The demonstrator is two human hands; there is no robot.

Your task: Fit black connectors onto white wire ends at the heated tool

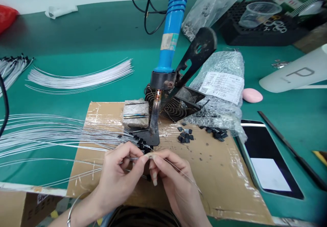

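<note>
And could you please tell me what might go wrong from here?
The soldering iron's tip stands just beyond the left hand and right hand; if it is hot, which I can't tell, a forward reach might cause a burn. The white wires lie loose beside the left hand and could tangle. The small black pieces lie loose on the cardboard and might get scattered.

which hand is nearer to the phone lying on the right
Right. The right hand is over the cardboard, to the left of the phone; the left hand is farther left, beyond the right hand.
</note>
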